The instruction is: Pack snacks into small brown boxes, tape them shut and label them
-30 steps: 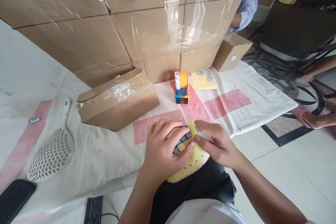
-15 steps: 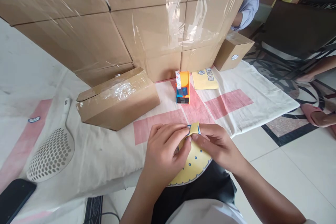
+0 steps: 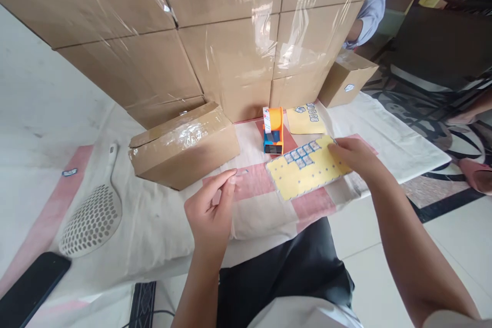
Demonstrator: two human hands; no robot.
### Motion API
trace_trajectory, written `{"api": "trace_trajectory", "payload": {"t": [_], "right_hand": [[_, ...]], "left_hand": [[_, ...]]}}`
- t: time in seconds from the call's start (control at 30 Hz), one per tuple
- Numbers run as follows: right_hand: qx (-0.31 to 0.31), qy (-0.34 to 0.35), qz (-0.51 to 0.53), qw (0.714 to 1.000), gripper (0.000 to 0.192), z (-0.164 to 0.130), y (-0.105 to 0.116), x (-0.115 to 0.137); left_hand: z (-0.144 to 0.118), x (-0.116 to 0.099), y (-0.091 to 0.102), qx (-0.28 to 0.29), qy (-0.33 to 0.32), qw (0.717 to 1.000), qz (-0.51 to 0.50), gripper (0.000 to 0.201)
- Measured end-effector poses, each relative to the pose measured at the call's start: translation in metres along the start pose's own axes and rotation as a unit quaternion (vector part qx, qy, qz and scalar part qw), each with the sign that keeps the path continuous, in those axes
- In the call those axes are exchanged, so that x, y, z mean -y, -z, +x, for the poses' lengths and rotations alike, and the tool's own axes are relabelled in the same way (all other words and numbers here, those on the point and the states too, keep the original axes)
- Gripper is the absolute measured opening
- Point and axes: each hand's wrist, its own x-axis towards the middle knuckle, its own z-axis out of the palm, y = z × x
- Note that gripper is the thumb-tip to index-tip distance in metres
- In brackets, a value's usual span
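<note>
My right hand (image 3: 355,159) grips the right end of a yellow sheet of stickers (image 3: 307,177), with blue-outlined pictures along its upper part. The sheet is held tilted over the front of the table. To the left, my left hand (image 3: 213,202) is closed in a pinch, with a small, pale, blue-edged sticker (image 3: 242,171) at the thumb and fingertip. The two hands are apart. Behind them stands an orange and blue tape dispenser (image 3: 273,136). A second yellow sheet (image 3: 306,119) lies flat to its right.
Stacked, taped cardboard boxes (image 3: 230,54) form a wall behind. A long carton (image 3: 184,146) lies in front of it; a smaller box (image 3: 348,77) stands right. A white skimmer (image 3: 92,215) and black phone (image 3: 34,287) lie left. A person's sleeve (image 3: 378,5) shows at the back.
My hands have parted. The right hand has carried the sticker sheet forward and right over the table; the left has drawn away leftward with a small sticker at its fingertips.
</note>
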Motion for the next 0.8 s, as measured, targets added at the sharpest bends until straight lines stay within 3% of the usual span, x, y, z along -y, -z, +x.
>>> {"api": "trace_trajectory", "payload": {"t": [0.07, 0.1, 0.13, 0.17, 0.23, 0.3, 0.33, 0.4, 0.47, 0.53, 0.57, 0.63, 0.73, 0.8], "right_hand": [[-0.089, 0.007, -0.068, 0.994, 0.035, 0.013, -0.004, 0.013], [-0.084, 0.028, -0.055, 0.995, 0.036, 0.009, -0.008, 0.028], [-0.045, 0.065, -0.006, 0.997, 0.036, 0.0, -0.014, 0.046], [0.039, 0.1, 0.067, 0.992, 0.036, -0.014, -0.021, 0.065], [0.249, 0.146, 0.206, 0.935, 0.035, -0.046, -0.037, 0.103], [0.356, 0.173, 0.281, 0.874, 0.027, -0.068, -0.053, 0.129], [0.371, 0.186, 0.299, 0.859, 0.024, -0.071, -0.06, 0.136], [0.344, 0.209, 0.309, 0.862, 0.023, -0.059, -0.071, 0.141], [0.271, 0.234, 0.295, 0.886, 0.023, -0.028, -0.081, 0.137], [0.196, 0.259, 0.25, 0.912, 0.021, 0.012, -0.093, 0.133], [0.169, 0.272, 0.215, 0.923, 0.02, 0.031, -0.101, 0.132], [0.168, 0.294, 0.149, 0.929, 0.016, 0.06, -0.119, 0.135], [0.254, 0.331, 0.12, 0.901, 0.016, 0.076, -0.145, 0.142], [0.315, 0.358, 0.151, 0.866, 0.017, 0.073, -0.153, 0.144]], "left_hand": [[0.0, 0.002, 0.005, 0.007, -0.007, 1.0, -0.009, 0.017], [0.0, 0.002, 0.007, 0.017, -0.015, 1.0, -0.014, 0.018], [0.0, 0.001, 0.008, 0.027, -0.025, 0.999, -0.017, 0.018], [-0.001, 0.0, 0.008, 0.038, -0.035, 0.999, -0.016, 0.018], [-0.004, -0.004, 0.007, 0.055, -0.061, 0.997, 0.002, 0.018], [-0.007, -0.008, 0.008, 0.058, -0.084, 0.994, 0.036, 0.018], [-0.007, -0.009, 0.011, 0.058, -0.086, 0.993, 0.059, 0.019], [-0.001, -0.006, 0.023, 0.016, -0.085, 0.988, 0.126, 0.022], [0.018, 0.009, 0.043, -0.071, -0.076, 0.972, 0.211, 0.028], [0.048, 0.035, 0.065, -0.155, -0.041, 0.954, 0.254, 0.039], [0.066, 0.053, 0.075, -0.165, 0.001, 0.955, 0.247, 0.049], [0.1, 0.09, 0.091, -0.135, 0.129, 0.978, 0.088, 0.062], [0.132, 0.134, 0.106, -0.072, 0.181, 0.981, 0.004, 0.05], [0.14, 0.148, 0.114, -0.034, 0.185, 0.982, -0.019, 0.044]]}}
